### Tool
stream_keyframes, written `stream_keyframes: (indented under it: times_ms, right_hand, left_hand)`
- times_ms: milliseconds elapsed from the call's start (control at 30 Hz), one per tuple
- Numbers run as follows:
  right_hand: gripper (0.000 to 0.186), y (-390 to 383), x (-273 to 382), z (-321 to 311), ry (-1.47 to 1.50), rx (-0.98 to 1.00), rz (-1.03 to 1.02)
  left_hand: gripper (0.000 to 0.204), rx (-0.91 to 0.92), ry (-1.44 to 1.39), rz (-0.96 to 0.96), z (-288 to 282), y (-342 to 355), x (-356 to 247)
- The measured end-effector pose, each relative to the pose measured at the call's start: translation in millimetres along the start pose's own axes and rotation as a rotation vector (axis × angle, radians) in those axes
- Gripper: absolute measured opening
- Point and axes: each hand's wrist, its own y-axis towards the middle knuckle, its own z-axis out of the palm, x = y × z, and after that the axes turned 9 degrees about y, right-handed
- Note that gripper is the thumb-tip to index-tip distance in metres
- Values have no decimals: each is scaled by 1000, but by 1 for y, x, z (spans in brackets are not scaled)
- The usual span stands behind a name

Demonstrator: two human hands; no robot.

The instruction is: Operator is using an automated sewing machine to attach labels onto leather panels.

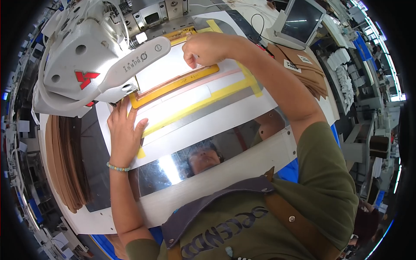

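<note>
A yellow rectangular frame [177, 85] lies on a white sheet [186, 134] beneath a sewing machine head [65, 56]. Strips of yellow tape [190, 112] run along the sheet, and a white panel [160, 65] shows within the frame. My left hand [123, 132] lies flat on the sheet by the frame's near left corner, fingers stretched and thumb apart; nothing is in it. Over the frame's right end, my right hand [208, 50] is closed with its fingers bent down. Whatever its fingertips grip, if anything, is hidden.
A pale lamp [138, 56] on a bent neck reaches over the frame. Brown flat pieces are stacked at the left [65, 164] and in another pile at the right [299, 67]. A screen [303, 19] stands far right; a shiny metal plate [151, 175] lies nearest me.
</note>
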Motion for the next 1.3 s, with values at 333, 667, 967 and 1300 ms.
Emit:
stream_keyframes:
  times_ms: [333, 667, 967, 1300]
  right_hand:
    - [15, -5, 3, 3, -281, -237, -84]
    - [16, 30, 44, 27, 784, -116, -296]
    - [19, 52, 77, 55, 629, -105, -196]
    - [23, 3, 42, 70, 641, -645, -320]
  left_hand:
    - [62, -3, 35, 0, 4, -1, 2]
    - [59, -12, -2, 0, 3, -2, 0]
    - [61, -1, 4, -11, 5, -1, 1]
    - [30, -356, -307, -343, -3, 9, -16]
